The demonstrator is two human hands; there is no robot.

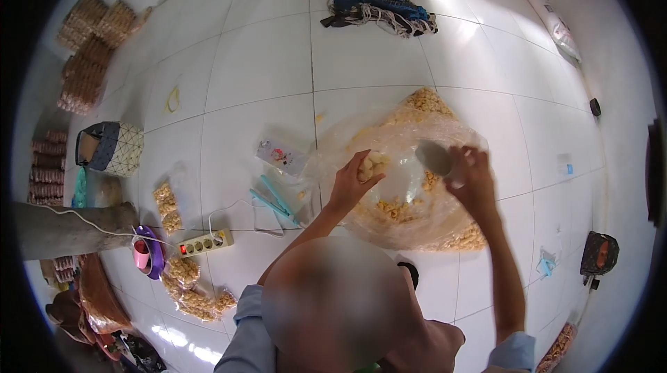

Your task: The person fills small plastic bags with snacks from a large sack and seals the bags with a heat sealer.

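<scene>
A big clear plastic bag (333, 143) of yellow snack pieces (396, 209) lies on the tiled floor in front of me, its mouth spread wide. Over its left part, my left hand (353, 182) has its fingers curled round a small clear bag of pale snack pieces (375, 166). My right hand (471, 173), smeared by motion, grips a greyish cup (434, 157) above the right side of the big bag. What the cup contains cannot be made out. Left of the big bag are a turquoise hair straightener (276, 200) and a printed packet (281, 156).
A power strip (205, 242), purple basin (148, 255) and filled snack bags (191, 293) lie to the left. Stacked packs (90, 53) line the left wall beside a handbag (114, 147). Dark cloth (379, 8) lies at the back. A pouch (599, 253) sits right.
</scene>
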